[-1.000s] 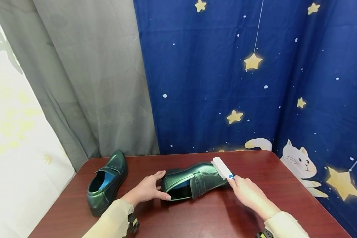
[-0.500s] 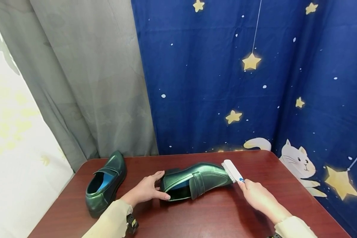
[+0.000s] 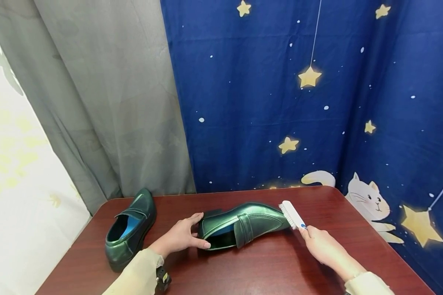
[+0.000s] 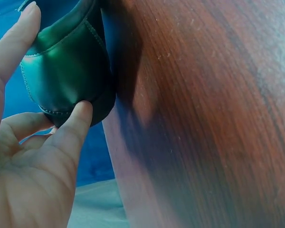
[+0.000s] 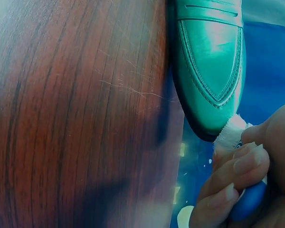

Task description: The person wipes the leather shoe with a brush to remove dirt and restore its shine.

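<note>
A dark green loafer (image 3: 249,223) lies tipped on its side on the table, its opening facing me and its toe to the right. My left hand (image 3: 182,234) grips its heel, thumb at the opening's rim; the left wrist view shows the fingers around the heel (image 4: 66,76). With my right hand (image 3: 323,248) I hold a white-and-blue brush (image 3: 292,214) by its handle. Its white bristles (image 5: 230,133) are at the tip of the loafer's toe (image 5: 211,114). The matching loafer (image 3: 131,229), with a blue insole, stands upright to the left.
The reddish-brown wooden table (image 3: 243,270) has its far edge close to a grey curtain (image 3: 114,102) and a blue star-patterned curtain (image 3: 251,102). The second loafer stands near the table's left edge, beside my left forearm.
My right hand has moved the brush rightward along the loafer, from its upper front to the tip of the toe. My left hand stays on the heel. The view has shifted slightly.
</note>
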Tool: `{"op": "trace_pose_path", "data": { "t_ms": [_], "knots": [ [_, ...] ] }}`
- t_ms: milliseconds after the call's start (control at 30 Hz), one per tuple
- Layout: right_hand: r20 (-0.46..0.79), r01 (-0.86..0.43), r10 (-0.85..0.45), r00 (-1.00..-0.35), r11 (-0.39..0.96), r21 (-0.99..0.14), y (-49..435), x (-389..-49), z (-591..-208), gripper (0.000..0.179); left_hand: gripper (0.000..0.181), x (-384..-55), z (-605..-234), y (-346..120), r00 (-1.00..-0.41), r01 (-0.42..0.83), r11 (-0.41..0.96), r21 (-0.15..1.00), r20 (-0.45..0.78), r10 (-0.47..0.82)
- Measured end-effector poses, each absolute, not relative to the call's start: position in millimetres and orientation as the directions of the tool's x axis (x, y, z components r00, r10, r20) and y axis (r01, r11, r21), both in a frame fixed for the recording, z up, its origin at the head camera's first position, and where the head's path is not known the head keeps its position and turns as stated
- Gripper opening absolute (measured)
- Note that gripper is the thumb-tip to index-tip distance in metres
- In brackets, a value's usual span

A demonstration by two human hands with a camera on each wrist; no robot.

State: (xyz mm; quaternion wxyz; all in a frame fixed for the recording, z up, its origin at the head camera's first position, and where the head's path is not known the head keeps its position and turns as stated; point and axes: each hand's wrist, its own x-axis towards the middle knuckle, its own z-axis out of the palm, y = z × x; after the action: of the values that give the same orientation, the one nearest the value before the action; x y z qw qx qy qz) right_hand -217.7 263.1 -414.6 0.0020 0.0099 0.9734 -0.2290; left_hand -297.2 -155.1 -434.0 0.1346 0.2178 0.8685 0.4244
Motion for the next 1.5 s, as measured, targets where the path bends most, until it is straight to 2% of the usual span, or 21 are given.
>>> {"op": "trace_pose_path", "data": {
  "t_ms": [333, 633, 1500],
  "knots": [
    [0.067, -0.008, 0.026, -0.997, 0.884, -0.467, 254, -222, -409, 0.026, 0.106, -297, -433, -157, -0.877, 0.25, 0.55, 0.797, -0.055, 0.478],
    [0.156, -0.067, -0.002, -0.988, 0.907, -0.415, 239, -227, -404, 0.023, 0.106, -298, -433, -158, -0.881, 0.242, 0.55, 0.799, -0.056, 0.469],
    [0.178, -0.112, -0.04, -0.983, 0.903, -0.416, 190, -237, -394, 0.027, 0.106, -297, -435, -155, -0.878, 0.24, 0.545, 0.804, -0.059, 0.474]
  ]
}}
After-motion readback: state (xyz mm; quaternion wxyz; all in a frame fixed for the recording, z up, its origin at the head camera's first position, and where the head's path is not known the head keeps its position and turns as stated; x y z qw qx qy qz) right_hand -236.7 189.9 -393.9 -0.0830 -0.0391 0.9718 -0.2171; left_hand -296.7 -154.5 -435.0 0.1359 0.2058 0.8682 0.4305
